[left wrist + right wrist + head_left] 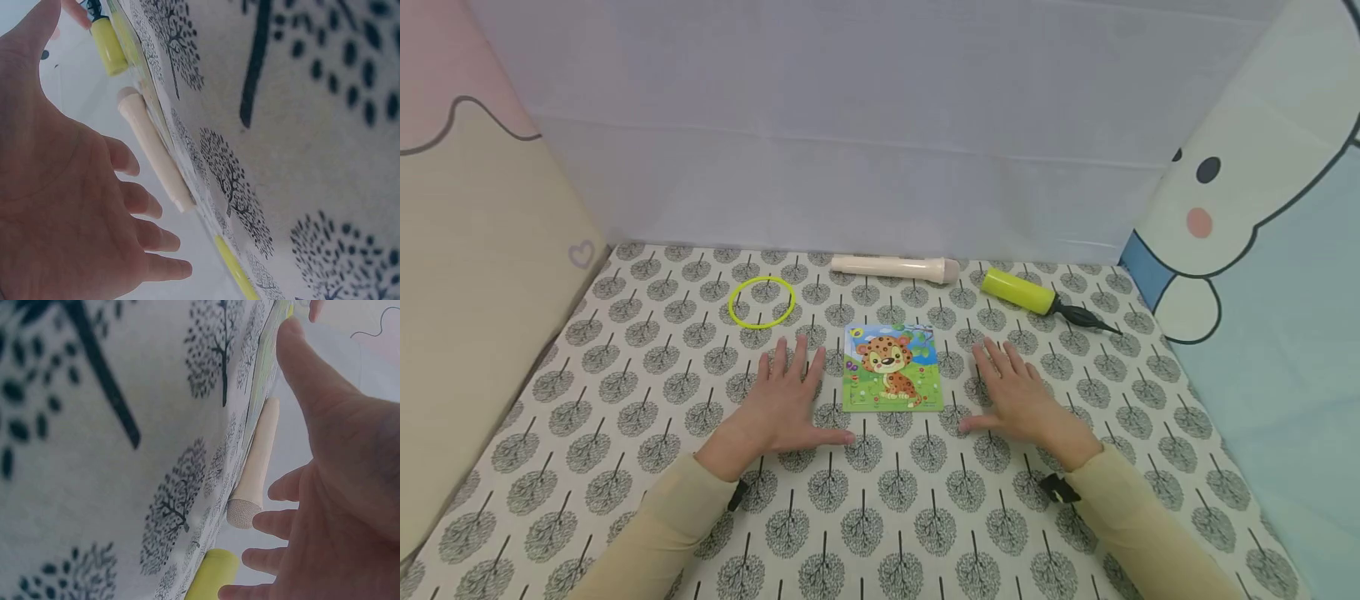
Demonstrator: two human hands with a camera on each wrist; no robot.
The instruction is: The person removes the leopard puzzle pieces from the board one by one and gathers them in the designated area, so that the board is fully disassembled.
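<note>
Table (625, 467): I see a cloth printed with grey trees covering it.
Centre: leopard puzzle board (891, 367), lying flat.
Far edge: cream cylinder (895, 267); yellow hand pump (1037, 298) to its right.
Far left: yellow ring (762, 302).
Hands: left hand (782, 404) and right hand (1022, 400) flat on the cloth, flanking the board.

A cloth with a tree pattern (625, 417) covers the table. On it, at the far side, lies a cream cylinder (895, 267). To the right of it lies a yellow hand pump (1037, 297) with a black nozzle. A thin yellow ring (762, 302) lies at the left. Cartoon panels stand at both sides.
</note>
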